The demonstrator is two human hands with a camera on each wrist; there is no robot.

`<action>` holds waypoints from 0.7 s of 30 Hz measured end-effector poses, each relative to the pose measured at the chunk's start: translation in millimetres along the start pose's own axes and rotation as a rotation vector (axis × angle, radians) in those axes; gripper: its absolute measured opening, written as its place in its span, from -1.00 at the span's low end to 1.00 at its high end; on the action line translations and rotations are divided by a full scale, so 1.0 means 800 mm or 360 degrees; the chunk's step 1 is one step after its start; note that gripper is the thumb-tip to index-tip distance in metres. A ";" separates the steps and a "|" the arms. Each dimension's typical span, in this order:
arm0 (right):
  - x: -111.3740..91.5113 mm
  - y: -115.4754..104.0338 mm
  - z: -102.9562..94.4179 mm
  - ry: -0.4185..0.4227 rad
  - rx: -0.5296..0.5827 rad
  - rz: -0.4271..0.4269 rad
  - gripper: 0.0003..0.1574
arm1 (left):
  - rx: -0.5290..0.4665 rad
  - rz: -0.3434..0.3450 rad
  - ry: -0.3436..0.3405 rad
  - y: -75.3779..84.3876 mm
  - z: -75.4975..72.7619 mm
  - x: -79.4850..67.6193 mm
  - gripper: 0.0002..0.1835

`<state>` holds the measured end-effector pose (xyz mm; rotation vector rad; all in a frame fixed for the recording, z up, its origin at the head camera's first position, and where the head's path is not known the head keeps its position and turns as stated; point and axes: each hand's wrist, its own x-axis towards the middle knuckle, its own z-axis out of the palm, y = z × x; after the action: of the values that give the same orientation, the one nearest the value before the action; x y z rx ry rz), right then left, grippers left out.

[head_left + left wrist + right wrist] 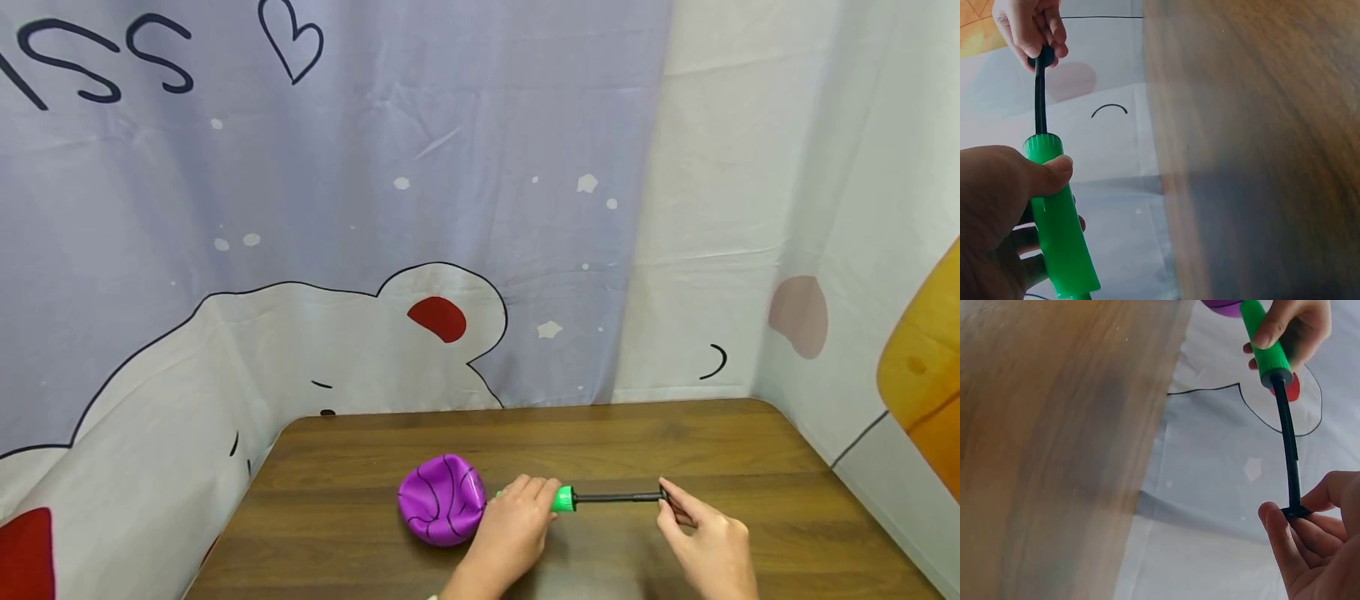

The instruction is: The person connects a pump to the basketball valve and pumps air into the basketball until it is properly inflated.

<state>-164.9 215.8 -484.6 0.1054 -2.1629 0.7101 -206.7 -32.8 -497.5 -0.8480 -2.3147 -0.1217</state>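
My left hand grips the green barrel of a hand pump, its thumb lying along the barrel. The pump's black rod is drawn far out to the right. At the rod's end, my right hand pinches the small black handle between thumb and fingers. On the pump's other end is a purple ball with black lines, partly deflated and dented on top. Where pump and ball meet is mostly hidden behind the left hand in the head view.
A brown wooden table lies under the hands. Printed cloth with a heart, stars and cartoon figures hangs behind the table and along both sides.
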 end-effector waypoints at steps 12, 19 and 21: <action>-0.016 -0.028 0.039 0.0086 0.0087 -0.0275 -0.55 | 0.0046 0.0018 0.0037 0.011 0.004 -0.001 -0.51; -0.020 -0.044 0.056 -0.0017 0.0229 -0.0320 -0.54 | -0.0005 0.0073 0.0070 0.009 0.004 -0.004 -0.52; -0.018 -0.042 0.051 -0.0021 0.0231 -0.0283 -0.55 | -0.0044 0.0091 0.0071 0.007 0.004 -0.004 -0.52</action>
<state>-173.9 163.5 -499.9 0.3746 -2.0820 0.7637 -203.2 -29.7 -502.8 -0.9152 -2.2497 -0.1466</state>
